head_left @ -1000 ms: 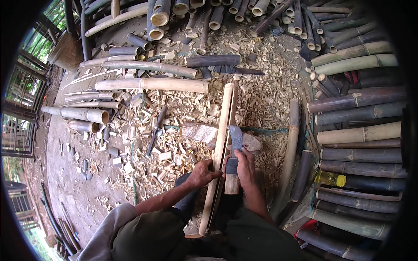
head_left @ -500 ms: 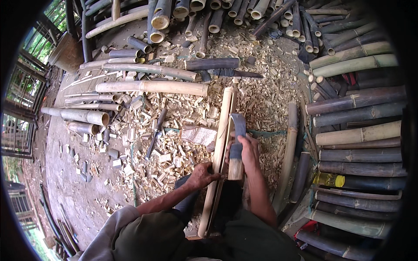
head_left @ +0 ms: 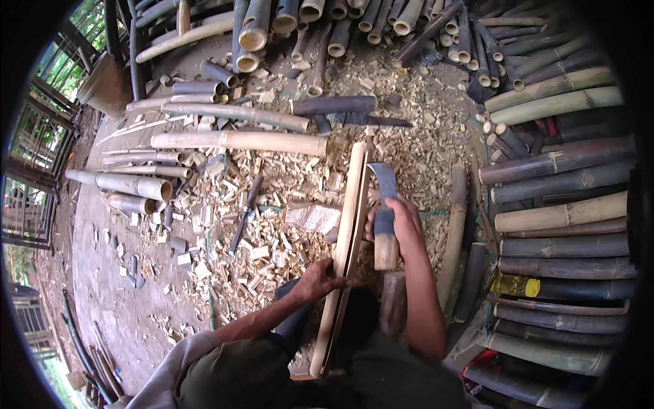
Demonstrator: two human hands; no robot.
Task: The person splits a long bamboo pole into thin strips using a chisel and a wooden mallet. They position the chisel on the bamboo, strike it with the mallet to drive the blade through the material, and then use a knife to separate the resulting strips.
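A long split bamboo pole stands tilted before me, its lower end between my legs. My left hand is closed round its lower half, thumb across the near side. To the right of the pole, my right hand grips a billhook with a curved grey blade, a dark wrapped band and a pale wooden handle end. The blade points up and away, slightly apart from the pole. Beyond the left hand, a pale wooden block lies among chips.
Wood chips cover the ground. A long knife lies to the left, near cut bamboo lengths. Stacked bamboo lines the right side, with a yellow bottle among it. More bamboo poles lie at the back.
My right hand has moved to the right with the billhook, widening the gap to the bamboo pole. My left hand keeps its hold on the pole.
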